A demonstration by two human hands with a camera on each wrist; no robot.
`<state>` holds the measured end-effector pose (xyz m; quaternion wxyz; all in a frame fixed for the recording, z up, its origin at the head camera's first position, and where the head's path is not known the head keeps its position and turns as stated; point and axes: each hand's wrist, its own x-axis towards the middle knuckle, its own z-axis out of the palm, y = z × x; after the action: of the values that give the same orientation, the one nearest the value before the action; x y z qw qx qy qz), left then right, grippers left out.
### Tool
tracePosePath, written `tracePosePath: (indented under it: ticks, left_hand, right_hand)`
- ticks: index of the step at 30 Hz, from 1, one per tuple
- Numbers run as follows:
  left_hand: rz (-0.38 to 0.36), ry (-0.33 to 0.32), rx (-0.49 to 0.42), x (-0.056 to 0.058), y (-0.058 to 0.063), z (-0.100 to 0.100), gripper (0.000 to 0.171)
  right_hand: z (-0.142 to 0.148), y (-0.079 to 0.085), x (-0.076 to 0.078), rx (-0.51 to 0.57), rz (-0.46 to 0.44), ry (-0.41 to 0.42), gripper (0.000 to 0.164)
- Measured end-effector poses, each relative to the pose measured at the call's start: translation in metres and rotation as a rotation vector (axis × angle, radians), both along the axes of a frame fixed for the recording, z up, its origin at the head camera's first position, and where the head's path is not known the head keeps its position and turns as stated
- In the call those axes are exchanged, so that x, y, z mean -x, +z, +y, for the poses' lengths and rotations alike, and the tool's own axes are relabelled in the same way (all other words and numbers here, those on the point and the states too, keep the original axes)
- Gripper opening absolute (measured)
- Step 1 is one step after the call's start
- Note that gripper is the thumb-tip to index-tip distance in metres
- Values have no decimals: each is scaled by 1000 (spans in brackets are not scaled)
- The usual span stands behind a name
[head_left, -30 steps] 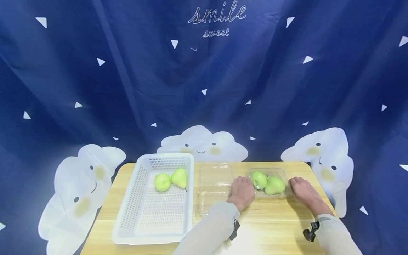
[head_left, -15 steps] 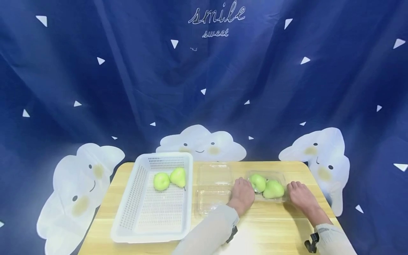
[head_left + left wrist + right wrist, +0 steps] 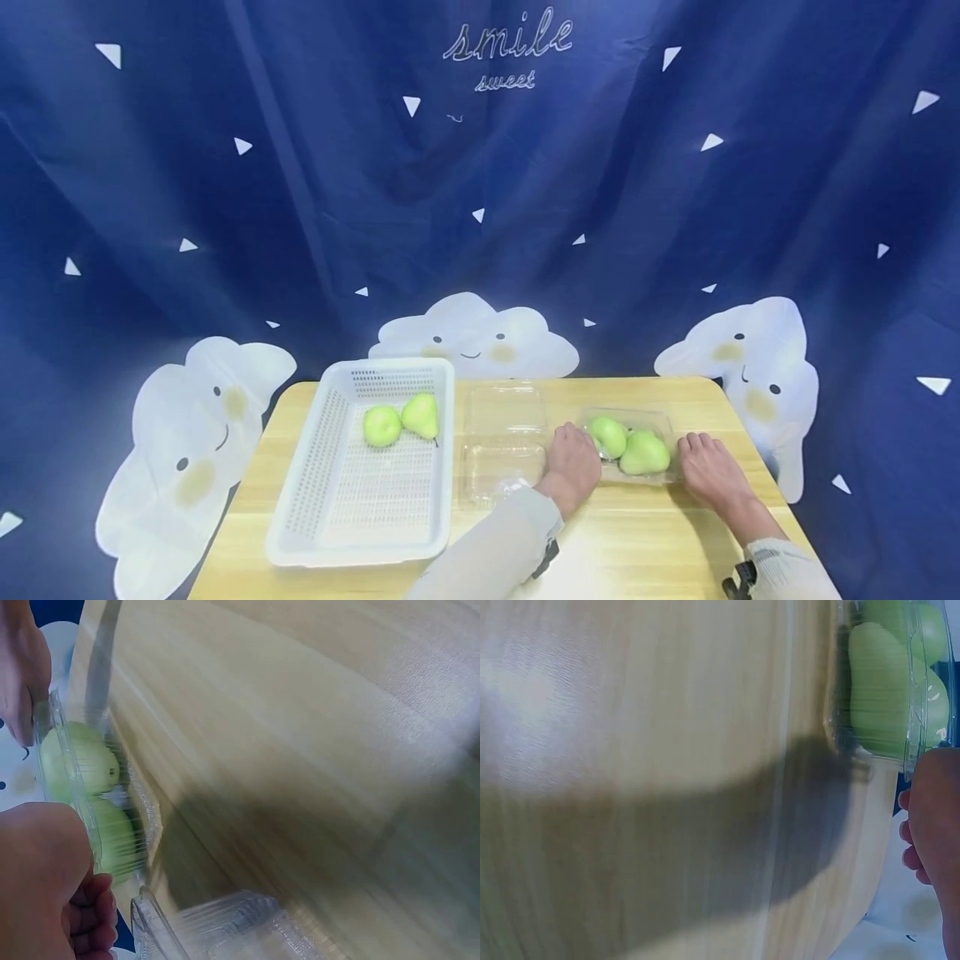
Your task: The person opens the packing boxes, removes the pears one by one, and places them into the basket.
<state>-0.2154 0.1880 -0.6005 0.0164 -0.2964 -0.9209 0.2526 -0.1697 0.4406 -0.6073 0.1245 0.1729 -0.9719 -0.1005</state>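
A clear plastic clamshell box (image 3: 628, 478) stands on the right half of the table with a green apple (image 3: 607, 437) and a green pear (image 3: 645, 452) inside. My left hand (image 3: 573, 467) grips its left end, fingers curled in at the rim; the left wrist view shows those curled fingers (image 3: 94, 919) beside the box. At the opposite end, my right hand (image 3: 708, 468) holds the rim, its fingertips (image 3: 909, 859) bent under the edge in the right wrist view. Both thumbs are mostly hidden. The box's lid looks closed over the fruit.
Left of my left hand lies another clear clamshell box (image 3: 507, 410), unfolded. Further left, a white perforated basket (image 3: 360, 557) holds an apple (image 3: 382, 426) and a pear (image 3: 421, 416). The wooden table (image 3: 630, 550) ends at a blue curtain (image 3: 480, 167) with cloud prints.
The clamshell box with the fruit has slid slightly toward me, both hands staying at its ends. The basket and the unfolded box have kept their places.
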Motion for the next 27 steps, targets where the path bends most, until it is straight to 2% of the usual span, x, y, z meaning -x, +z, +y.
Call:
tracePosePath:
  ticks: [7, 15, 22, 27]
  left_hand:
    - [8, -3, 0, -12, -1, -3, 42]
    - [24, -3, -40, -24, -3, -12, 43]
    - [27, 7, -37, -37, -1, -18, 53]
    - [11, 13, -51, -46, -1, -20, 53]
  right_hand:
    - [-3, -2, -14, 35, 92, 28, 10]
    - [-8, -7, -27, 54, 125, 37, 12]
    - [-12, -7, -38, 66, 80, 11, 10]
    - [-14, -7, -46, 87, 57, -12, 8]
